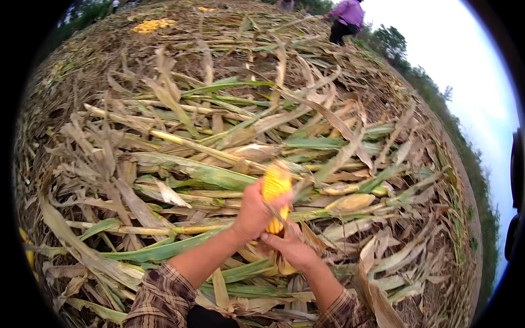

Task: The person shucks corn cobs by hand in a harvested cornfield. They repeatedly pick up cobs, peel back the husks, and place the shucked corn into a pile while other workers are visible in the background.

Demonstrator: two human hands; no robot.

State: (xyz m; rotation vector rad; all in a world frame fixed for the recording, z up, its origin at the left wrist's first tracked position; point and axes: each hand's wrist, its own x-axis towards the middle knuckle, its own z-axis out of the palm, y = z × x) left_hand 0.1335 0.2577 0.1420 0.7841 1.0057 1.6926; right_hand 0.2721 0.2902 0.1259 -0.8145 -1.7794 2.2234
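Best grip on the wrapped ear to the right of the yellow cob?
Probably around its plump middle, from above with the nearer right hand: the wrapped ear lies on its side among the stalks, upper face exposed, right end tapering.

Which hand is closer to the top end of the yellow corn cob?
Your left. The left hand grips the yellow corn cob around its middle, below that end; the right hand is lower, by the bottom end.
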